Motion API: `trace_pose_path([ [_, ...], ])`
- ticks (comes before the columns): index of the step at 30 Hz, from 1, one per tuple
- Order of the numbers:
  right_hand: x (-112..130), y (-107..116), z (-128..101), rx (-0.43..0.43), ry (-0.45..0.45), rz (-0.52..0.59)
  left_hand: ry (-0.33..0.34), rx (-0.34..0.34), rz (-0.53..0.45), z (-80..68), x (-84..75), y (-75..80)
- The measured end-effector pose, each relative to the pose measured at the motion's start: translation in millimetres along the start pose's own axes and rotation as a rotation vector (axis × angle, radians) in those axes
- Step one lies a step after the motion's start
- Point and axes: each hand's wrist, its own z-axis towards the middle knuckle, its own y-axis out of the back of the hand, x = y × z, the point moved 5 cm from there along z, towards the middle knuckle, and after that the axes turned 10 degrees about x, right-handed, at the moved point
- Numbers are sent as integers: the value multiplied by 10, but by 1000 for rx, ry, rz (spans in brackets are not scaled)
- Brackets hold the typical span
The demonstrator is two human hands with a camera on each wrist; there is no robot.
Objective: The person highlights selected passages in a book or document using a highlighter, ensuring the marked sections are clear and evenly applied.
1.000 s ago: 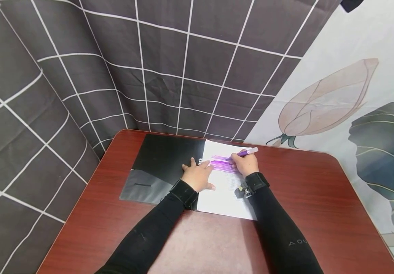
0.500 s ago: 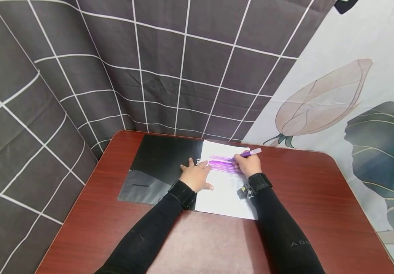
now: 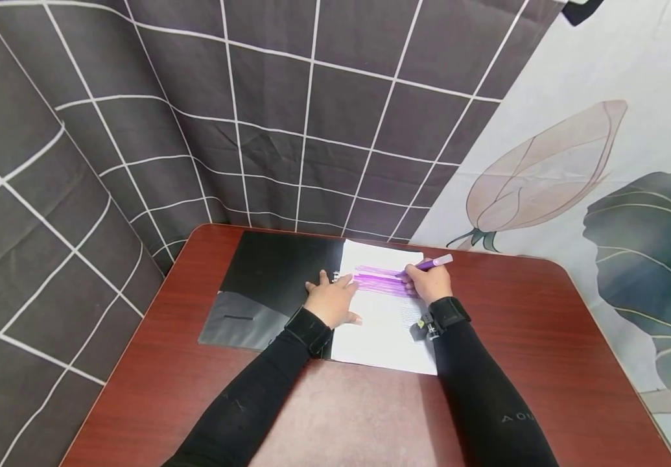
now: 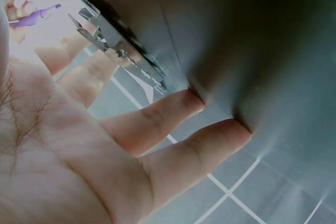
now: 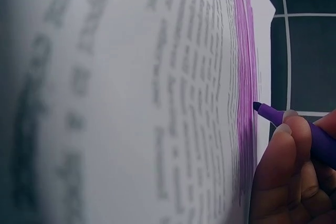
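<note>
Table (image 3: pixel 545 337), red-brown, w/ checked curtain (image 3: pixel 253 117)

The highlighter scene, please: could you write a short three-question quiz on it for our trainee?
1. True or false: the right hand holds a purple highlighter with its tip on the page.
2. What does the left hand do? A) lifts the page B) lies flat by the binder rings C) grips a cap
3. Fill in: the page lies in an open black ____ on the red-brown table.

Key
1. True: in the right wrist view the tip meets the paper at the purple bands.
2. B: its fingers are straight, pressing down.
3. binder.
</note>
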Motion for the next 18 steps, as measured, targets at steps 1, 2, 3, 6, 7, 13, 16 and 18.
trace_pose_path([
  [1, -9, 10, 4, -2, -6, -2, 1, 2, 0, 2, 0, -2],
  [2, -16, 21, 5, -3, -9, -10, 3, 7, 7, -5, -2, 7],
  [3, -22, 32, 6, -4, -12, -17, 5, 10, 10, -11, -7, 12],
  [6, -46, 64, 3, -4, -11, -37, 11, 29, 29, -43, -23, 35],
  [7, -53, 74, 6, -7, -10, -40, 12, 32, 29, -50, -27, 38],
  [13, -64, 141, -5, -20, -5, -37, 11, 30, 38, -80, -35, 70],
  [16, -86, 180, -7, -25, -12, -43, 9, 25, 43, -80, -33, 73],
  [18, -103, 208, -10, -24, -14, -42, 7, 27, 42, -81, -35, 74],
])
